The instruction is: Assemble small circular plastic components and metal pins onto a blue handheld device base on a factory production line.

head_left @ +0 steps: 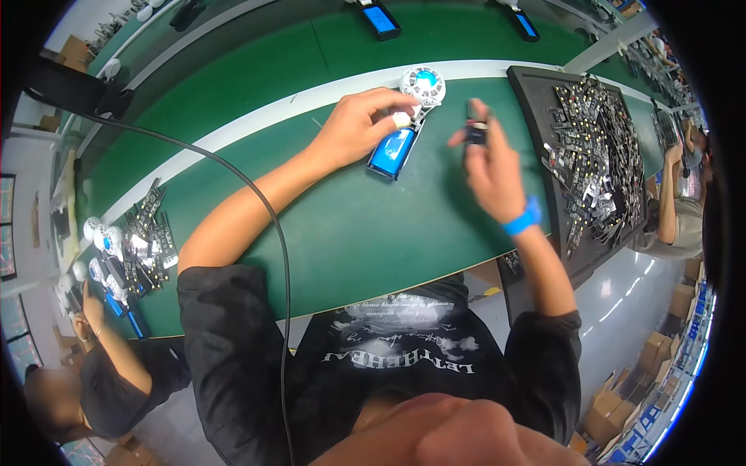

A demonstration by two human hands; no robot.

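On the green work surface lies a small handheld fan with a round white head. Its opened handle shows a shiny blue cylindrical battery. My left hand grips the fan at the neck, between head and battery, with thumb and fingers closed; the fingers partly cover that part. To the right of the fan, apart from it, my right hand is raised and slightly blurred. Between its fingers is a small black piece, whose exact kind I cannot make out. A blue band circles my right wrist.
At the right, a black tray holds a heap of small circuit boards. More boards and white fans lie at the left near a co-worker's hand. A black cable crosses over my left arm. Beyond a pale rail, fans lie on a green belt.
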